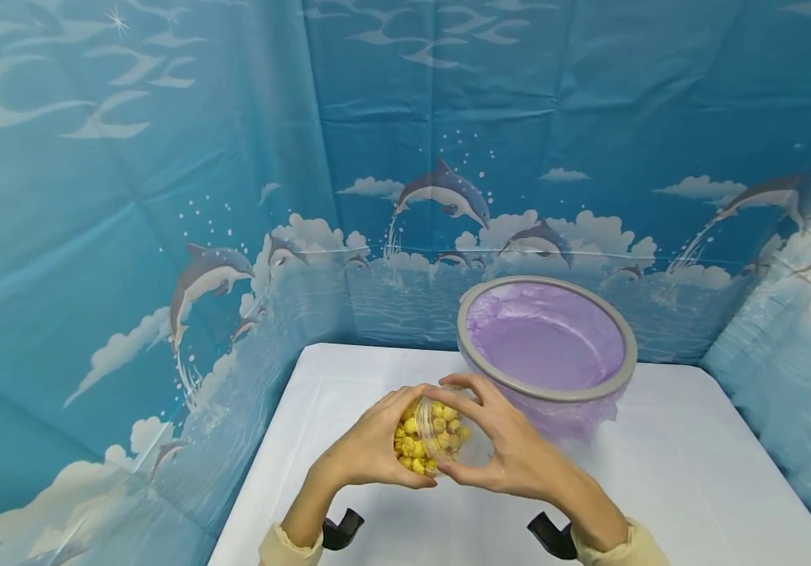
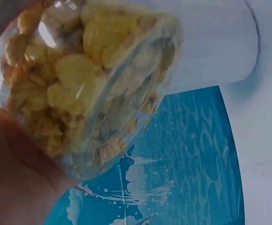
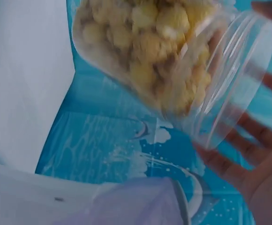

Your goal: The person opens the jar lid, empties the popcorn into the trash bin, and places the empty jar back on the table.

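Item one: clear plastic jar with a ringed, screw-type neck (image 1: 425,428), lower centre of the frame, held tilted over the tabletop, neck end towards your right.
Contents: yellow, rounded popcorn pieces (image 1: 411,450), seen through the jar wall.
Your left hand (image 1: 376,442): fingers and thumb wrapped around the jar's body.
Your right hand (image 1: 500,434): fingers and thumb curled around the neck end, gripping it; the right wrist view shows fingertips at the clear rim.
Item two: round bin with a grey rim (image 1: 566,395) and translucent purple liner (image 1: 543,346), right of centre, just beyond your right hand.
Support: white-covered tabletop (image 1: 688,479), lower part of the frame.
Background: blue dolphin-print curtain (image 1: 214,118).
Progress, as judged: jar secured by both of your hands; popcorn shows only inside it. Handling of the neck end seems unfinished; whether a clear lid sits there, you cannot tell.
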### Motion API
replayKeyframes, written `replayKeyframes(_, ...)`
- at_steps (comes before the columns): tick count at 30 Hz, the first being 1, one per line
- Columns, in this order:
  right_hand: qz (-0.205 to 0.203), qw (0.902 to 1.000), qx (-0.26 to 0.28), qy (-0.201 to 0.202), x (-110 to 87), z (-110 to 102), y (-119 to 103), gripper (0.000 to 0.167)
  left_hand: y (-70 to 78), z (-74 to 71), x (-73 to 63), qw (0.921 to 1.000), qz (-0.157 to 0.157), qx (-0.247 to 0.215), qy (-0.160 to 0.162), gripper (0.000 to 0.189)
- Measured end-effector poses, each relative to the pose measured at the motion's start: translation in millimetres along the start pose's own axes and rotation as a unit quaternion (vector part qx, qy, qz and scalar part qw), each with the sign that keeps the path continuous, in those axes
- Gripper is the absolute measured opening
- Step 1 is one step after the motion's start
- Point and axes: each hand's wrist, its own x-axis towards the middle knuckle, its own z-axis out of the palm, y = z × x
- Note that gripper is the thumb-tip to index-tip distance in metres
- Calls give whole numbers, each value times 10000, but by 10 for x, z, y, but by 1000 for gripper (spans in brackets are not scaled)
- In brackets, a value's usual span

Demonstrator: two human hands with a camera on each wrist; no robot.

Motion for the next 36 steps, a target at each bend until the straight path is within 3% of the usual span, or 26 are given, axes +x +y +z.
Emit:
replayKeyframes(2, -386, 9991, 194, -38, -42, -81, 7, 84, -10, -29, -29, 9996, 28, -257, -153, 111)
replayKeyframes(4, -523, 9983, 258, -19, -80, -147, 6, 85, -21, -40, -39, 9992, 61, -340, -200, 110)
replayKeyframes(7, -425, 9991, 75, -22, -160, -209, 1, 84, -38, -31, -38, 9992, 53, -381, -109, 110)
replayKeyframes(12, -193, 9983, -465, -278, -444, -205, 65, 79, -76, -1, -95, 9982, -237, -527, 153, 112)
replayKeyframes(19, 803, 9893, -951, -759, -1085, 39, 473, 76, -158, 24, -217, 9950, -555, -728, 402, 113)
replayKeyframes(25, 1361, 9769, -1597, -415, -1645, 377, 1010, 81, -184, -6, -290, 9941, -664, -732, 448, 113)
replayKeyframes(29, 2033, 9621, -1782, -354, -1920, 573, 1328, 80, -189, -39, -321, 9936, -687, -732, 509, 114)
replayKeyframes(32, 2386, 9519, -1884, -381, -2117, 655, 1493, 78, -187, -30, -328, 9936, -726, -749, 437, 114)
replayKeyframes(36, 2456, 9462, -2087, -306, -2298, 710, 1609, 75, -189, 10, -326, 9927, -800, -830, 358, 113)
